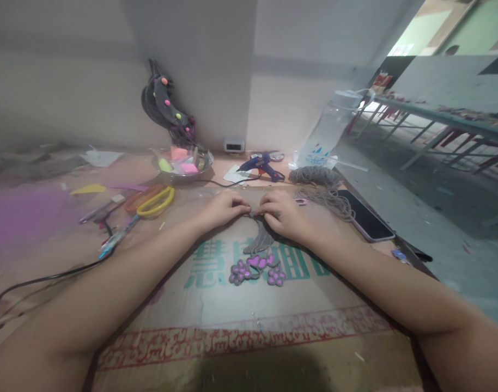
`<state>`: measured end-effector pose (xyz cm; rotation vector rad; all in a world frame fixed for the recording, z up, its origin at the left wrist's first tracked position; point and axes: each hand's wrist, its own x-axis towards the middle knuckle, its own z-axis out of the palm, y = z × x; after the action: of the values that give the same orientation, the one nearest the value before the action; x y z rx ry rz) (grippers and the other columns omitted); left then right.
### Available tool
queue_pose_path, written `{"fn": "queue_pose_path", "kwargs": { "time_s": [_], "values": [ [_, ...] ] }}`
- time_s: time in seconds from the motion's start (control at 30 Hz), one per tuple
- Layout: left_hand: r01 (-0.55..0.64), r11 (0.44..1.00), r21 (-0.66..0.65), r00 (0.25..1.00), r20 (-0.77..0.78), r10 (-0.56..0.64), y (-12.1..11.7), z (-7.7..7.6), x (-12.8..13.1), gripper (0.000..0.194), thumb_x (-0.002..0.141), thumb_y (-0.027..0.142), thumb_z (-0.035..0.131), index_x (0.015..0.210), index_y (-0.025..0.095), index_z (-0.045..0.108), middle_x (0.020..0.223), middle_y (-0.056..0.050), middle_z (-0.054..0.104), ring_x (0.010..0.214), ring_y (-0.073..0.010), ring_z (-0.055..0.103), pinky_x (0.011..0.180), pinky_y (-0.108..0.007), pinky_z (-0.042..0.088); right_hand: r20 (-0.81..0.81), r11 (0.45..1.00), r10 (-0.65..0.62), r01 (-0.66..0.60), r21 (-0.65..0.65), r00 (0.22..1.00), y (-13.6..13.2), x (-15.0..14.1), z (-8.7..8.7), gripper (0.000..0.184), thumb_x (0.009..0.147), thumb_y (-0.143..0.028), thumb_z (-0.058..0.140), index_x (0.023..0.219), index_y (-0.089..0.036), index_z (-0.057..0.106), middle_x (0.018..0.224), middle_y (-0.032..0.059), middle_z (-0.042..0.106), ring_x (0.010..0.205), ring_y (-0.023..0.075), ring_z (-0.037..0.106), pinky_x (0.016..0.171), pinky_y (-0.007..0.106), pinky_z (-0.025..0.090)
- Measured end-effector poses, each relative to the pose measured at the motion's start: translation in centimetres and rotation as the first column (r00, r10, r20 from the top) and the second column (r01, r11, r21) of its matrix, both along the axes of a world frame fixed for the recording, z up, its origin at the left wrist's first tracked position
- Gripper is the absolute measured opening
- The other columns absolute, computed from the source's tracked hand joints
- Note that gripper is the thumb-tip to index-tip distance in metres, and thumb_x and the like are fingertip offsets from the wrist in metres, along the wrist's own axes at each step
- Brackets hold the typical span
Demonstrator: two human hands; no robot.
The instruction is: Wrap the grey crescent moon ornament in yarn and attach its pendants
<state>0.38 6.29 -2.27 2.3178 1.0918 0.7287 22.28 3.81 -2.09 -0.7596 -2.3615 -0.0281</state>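
Note:
A grey crescent-shaped ornament [259, 239] lies on the printed cardboard sheet [232, 310], its narrow upper end between my two hands. Against its lower end are a purple-and-grey bow [260, 262] and two purple-petalled flowers with grey outlines, a left flower [240, 271] and a right flower [277, 276]. My left hand [226, 208] is closed in a pinch at the tip, where a thin grey strand shows. From the other side my right hand [282, 213] pinches the same end, fingers curled down. Exactly what sits between the fingertips is too small to see clearly.
Behind my hands are a blue glue gun [262, 165], a bowl of coloured pieces [183, 171] and a water bottle [328, 130]. Grey yarn [326, 198] and a phone [367, 215] lie right. Yellow-handled scissors [156, 202] and a black cable [40, 279] are left.

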Motion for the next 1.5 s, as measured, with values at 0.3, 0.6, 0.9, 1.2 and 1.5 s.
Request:
{"fn": "queue_pose_path", "kwargs": {
  "time_s": [0.3, 0.6, 0.9, 1.2, 1.5],
  "values": [
    [-0.008, 1.000, 0.012, 1.000, 0.006, 0.008, 0.0, -0.1, 0.0, 0.021, 0.086, 0.031, 0.061, 0.086, 0.018, 0.077, 0.088, -0.006, 0.077, 0.087, -0.0206, 0.066, 0.083, -0.030, 0.046, 0.009, 0.993, -0.112, 0.111, 0.032, 0.994, 0.1, 0.3, 0.9, 0.024, 0.083, -0.008, 0.051, 0.093, -0.018, 0.071, 0.092, 0.0087, 0.068, 0.093, 0.0243, 0.058, 0.084, 0.039, 0.044],
    [-0.018, 1.000, -0.007, 1.000, 0.020, 0.018, -0.4, 0.4, 0.0, 0.020, 0.085, 0.032, 0.062, 0.083, 0.019, 0.077, 0.087, -0.005, 0.077, 0.087, -0.0210, 0.066, 0.082, -0.030, 0.046, 0.450, 0.868, -0.359, 0.469, -0.161, 0.818, 2.8, 5.5, 4.9, 0.018, 0.082, -0.021, 0.066, 0.098, -0.022, 0.073, 0.098, 0.0060, 0.073, 0.082, 0.0217, 0.064, 0.066, 0.029, 0.040],
    [-0.022, 1.000, -0.014, 1.000, 0.012, 0.022, -0.4, 0.4, 0.0, 0.022, 0.085, 0.033, 0.061, 0.085, 0.019, 0.077, 0.088, -0.005, 0.077, 0.090, -0.0215, 0.066, 0.085, -0.032, 0.046, 0.410, 0.851, -0.388, 0.492, -0.184, 0.825, 3.3, 5.9, 4.3, 0.008, 0.083, -0.027, 0.064, 0.083, -0.020, 0.067, 0.076, 0.0033, 0.071, 0.064, 0.0182, 0.062, 0.053, 0.026, 0.035],
    [-0.019, 1.000, -0.008, 1.000, 0.005, 0.019, -0.1, 0.2, 0.1, 0.020, 0.084, 0.033, 0.062, 0.085, 0.019, 0.077, 0.088, -0.004, 0.077, 0.090, -0.0212, 0.065, 0.083, -0.030, 0.046, 0.096, 0.996, -0.088, 0.086, 0.018, 0.992, 0.4, 2.4, 1.6, 0.021, 0.094, -0.031, 0.053, 0.105, -0.022, 0.068, 0.099, 0.0088, 0.072, 0.096, 0.0254, 0.065, 0.085, 0.037, 0.049],
    [-0.014, 1.000, -0.020, 1.000, 0.001, 0.014, -0.5, 0.9, 0.2, 0.019, 0.084, 0.029, 0.062, 0.088, 0.019, 0.078, 0.090, -0.003, 0.077, 0.090, -0.0211, 0.066, 0.084, -0.030, 0.046, 0.076, 0.998, -0.044, 0.041, 0.049, 0.996, 1.2, 2.7, 0.3, 0.021, 0.094, -0.034, 0.056, 0.104, -0.024, 0.071, 0.097, 0.0102, 0.071, 0.099, 0.0257, 0.064, 0.088, 0.041, 0.049]
  ]
}}
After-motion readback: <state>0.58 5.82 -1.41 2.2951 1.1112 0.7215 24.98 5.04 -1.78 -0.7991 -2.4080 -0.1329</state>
